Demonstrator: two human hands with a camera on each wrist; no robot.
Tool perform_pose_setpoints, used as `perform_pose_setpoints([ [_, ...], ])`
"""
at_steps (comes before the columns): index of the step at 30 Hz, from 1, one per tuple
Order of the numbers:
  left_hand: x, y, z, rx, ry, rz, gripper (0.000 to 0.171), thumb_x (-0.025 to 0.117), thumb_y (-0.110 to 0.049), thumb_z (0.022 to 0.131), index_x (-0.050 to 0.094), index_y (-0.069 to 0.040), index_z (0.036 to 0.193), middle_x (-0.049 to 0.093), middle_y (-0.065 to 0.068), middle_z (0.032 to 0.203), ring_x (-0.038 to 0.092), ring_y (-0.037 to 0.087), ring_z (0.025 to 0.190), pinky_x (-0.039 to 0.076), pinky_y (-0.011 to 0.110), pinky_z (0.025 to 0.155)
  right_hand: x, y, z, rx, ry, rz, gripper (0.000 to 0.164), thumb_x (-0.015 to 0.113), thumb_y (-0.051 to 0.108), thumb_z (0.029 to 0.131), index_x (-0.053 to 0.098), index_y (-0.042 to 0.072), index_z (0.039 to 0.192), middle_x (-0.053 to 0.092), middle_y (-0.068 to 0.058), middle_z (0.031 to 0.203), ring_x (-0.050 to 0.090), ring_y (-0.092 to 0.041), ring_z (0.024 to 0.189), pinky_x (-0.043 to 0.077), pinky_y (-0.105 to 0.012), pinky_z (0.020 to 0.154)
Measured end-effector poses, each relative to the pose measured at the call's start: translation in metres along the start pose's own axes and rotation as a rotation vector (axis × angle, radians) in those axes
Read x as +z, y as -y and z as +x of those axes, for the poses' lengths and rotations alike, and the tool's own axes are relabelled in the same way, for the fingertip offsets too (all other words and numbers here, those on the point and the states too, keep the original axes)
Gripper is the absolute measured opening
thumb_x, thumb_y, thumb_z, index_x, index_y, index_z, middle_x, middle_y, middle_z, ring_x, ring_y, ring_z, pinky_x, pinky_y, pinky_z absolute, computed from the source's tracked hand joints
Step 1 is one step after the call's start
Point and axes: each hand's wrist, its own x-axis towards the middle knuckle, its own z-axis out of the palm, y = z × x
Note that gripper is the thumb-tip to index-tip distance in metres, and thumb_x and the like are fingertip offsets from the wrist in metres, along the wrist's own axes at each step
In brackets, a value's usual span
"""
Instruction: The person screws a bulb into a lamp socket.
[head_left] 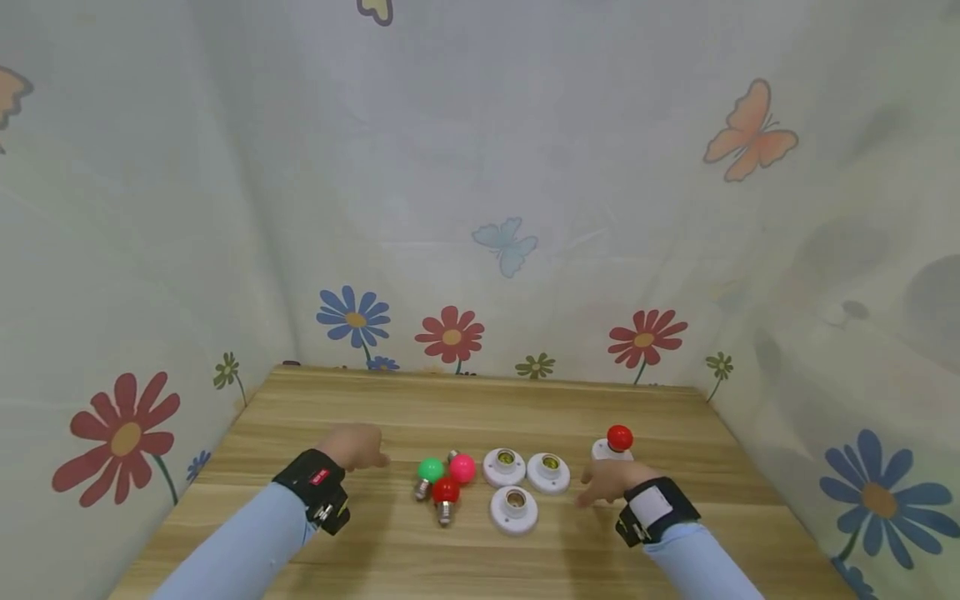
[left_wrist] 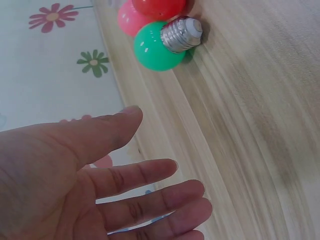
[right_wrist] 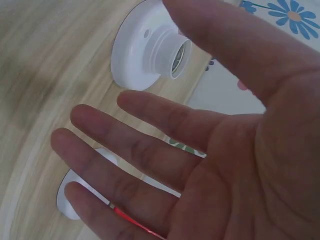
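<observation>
Over the table's left part, my left hand [head_left: 357,447] holds nothing; its fingers are spread nearly straight in the left wrist view. To its right lie a green bulb [head_left: 431,470], a pink bulb [head_left: 462,468] and a red bulb [head_left: 446,490], with metal screw bases. Beside them three white lamp holders [head_left: 513,511] sit with sockets facing up. My right hand [head_left: 617,481], bare of any object, has its fingers extended just right of these holders. Beyond it, another red bulb [head_left: 619,437] stands on a white lamp holder [head_left: 602,451], partly hidden by the hand.
The wooden table [head_left: 465,567] ends at a pale curtain [head_left: 420,167] printed with flowers and butterflies, which hangs behind it and along both sides. Each wrist wears a black strap with a small device, such as the left wrist device [head_left: 318,492].
</observation>
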Motion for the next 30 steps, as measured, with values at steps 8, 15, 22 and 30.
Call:
perform_pose_setpoints([
  [8,0.008,0.004,0.005,-0.009,-0.014,0.004,0.029,0.068,-0.033,0.089,0.065,-0.004,0.091,0.063,0.006,0.079,0.059,0.021,0.062,0.049,0.034,0.059,0.000,0.015,0.020,-0.015,-0.189,-0.048,0.066,0.080,0.028,0.078,0.054,-0.004,0.129,0.061,-0.024,0.122,0.060,-0.038,0.110,0.048,-0.054,0.094],
  [15,0.011,0.005,0.005,-0.010,-0.008,0.027,0.031,0.068,-0.033,0.089,0.066,-0.003,0.095,0.064,0.007,0.080,0.061,0.021,0.061,0.050,0.034,0.059,0.021,0.008,0.071,-0.094,-0.345,0.001,0.115,0.093,0.031,0.059,0.028,0.001,0.149,0.035,-0.027,0.150,0.039,-0.046,0.133,0.036,-0.057,0.106],
  [22,0.010,0.002,0.002,-0.021,-0.004,0.014,0.031,0.069,-0.031,0.089,0.066,-0.001,0.098,0.068,0.011,0.093,0.062,0.022,0.063,0.052,0.035,0.062,0.045,-0.018,0.116,-0.079,-0.284,-0.028,0.087,0.093,0.031,0.057,0.055,0.002,0.131,0.061,-0.017,0.126,0.056,-0.038,0.118,0.042,-0.053,0.101],
  [30,0.012,0.008,0.004,-0.016,-0.018,-0.030,0.027,0.069,-0.030,0.089,0.065,-0.003,0.088,0.065,0.008,0.083,0.059,0.021,0.062,0.050,0.033,0.059,0.032,-0.007,0.109,-0.054,-0.293,0.039,0.074,0.090,0.035,0.060,0.061,0.000,0.119,0.065,-0.013,0.109,0.060,-0.028,0.099,0.049,-0.049,0.091],
])
